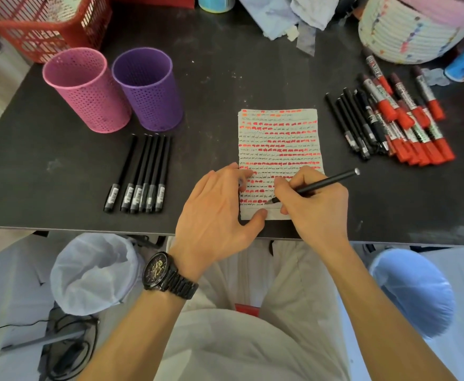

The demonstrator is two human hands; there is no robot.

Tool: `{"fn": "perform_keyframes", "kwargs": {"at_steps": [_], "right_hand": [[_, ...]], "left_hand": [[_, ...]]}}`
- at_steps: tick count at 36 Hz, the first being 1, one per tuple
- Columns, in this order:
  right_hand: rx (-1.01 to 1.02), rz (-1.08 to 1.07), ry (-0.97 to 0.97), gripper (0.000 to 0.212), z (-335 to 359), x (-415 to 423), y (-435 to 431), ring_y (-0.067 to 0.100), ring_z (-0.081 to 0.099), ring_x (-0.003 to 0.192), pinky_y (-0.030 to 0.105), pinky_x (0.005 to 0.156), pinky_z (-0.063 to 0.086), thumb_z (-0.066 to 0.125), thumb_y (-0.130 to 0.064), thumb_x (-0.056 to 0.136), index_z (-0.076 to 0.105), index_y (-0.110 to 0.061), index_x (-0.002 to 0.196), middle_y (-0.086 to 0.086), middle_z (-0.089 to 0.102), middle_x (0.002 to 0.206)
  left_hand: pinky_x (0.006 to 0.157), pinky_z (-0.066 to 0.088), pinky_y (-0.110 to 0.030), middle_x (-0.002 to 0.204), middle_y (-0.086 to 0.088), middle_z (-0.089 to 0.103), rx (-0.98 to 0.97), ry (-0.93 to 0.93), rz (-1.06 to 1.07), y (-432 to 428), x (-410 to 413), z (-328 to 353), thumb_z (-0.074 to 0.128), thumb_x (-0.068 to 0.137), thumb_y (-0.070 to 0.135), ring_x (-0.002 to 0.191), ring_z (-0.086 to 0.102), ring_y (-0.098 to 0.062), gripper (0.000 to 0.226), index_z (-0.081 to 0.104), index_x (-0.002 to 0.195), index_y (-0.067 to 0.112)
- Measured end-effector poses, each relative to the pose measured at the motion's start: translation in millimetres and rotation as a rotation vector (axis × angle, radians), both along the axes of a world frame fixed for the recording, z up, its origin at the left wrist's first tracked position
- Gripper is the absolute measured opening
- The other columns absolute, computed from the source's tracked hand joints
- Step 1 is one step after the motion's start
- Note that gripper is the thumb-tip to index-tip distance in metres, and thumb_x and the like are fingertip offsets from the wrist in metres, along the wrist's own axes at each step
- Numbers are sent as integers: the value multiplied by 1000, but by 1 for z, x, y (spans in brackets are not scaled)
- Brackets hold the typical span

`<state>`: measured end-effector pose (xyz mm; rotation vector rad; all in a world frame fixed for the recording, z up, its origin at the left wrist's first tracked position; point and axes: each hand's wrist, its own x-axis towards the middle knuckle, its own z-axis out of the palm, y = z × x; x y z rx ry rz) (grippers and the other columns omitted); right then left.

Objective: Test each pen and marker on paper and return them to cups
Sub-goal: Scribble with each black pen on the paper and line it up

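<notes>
One sheet of paper (280,138) lay there. Left of the paper and farther back stood two cups: one pink cup (85,89) and one purple cup (148,89). Directly left of the paper, a row of black pens (141,171) numbered six, though its tightly packed middle made that count unsure. One slanted pen (327,182) crossed the paper's lower right corner. Right of the paper, a pile held about five piled black pens (345,127) and at least eight red-capped markers (386,107), overlapping too much for an exact count.

Pink perforated mesh cup (85,89), 10 o'clock; purple perforated mesh cup (148,88); white paper sheet (280,138) w/ red-dash, blk-scribble rows.
</notes>
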<state>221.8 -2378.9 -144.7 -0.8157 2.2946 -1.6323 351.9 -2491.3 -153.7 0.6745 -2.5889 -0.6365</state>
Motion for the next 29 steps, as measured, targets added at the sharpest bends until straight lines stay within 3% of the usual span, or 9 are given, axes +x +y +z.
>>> {"fn": "perform_keyframes", "kwargs": {"at_steps": [29], "right_hand": [[28, -18, 21, 29, -2, 0, 0, 5, 65, 50, 9, 51, 45, 72, -16, 88, 58, -11, 63, -2, 64, 57]], "left_hand": [[111, 40, -39, 122, 5, 60, 13, 6, 3, 1, 1, 2, 66, 81, 50, 132, 51, -14, 55, 53, 121, 14]]}}
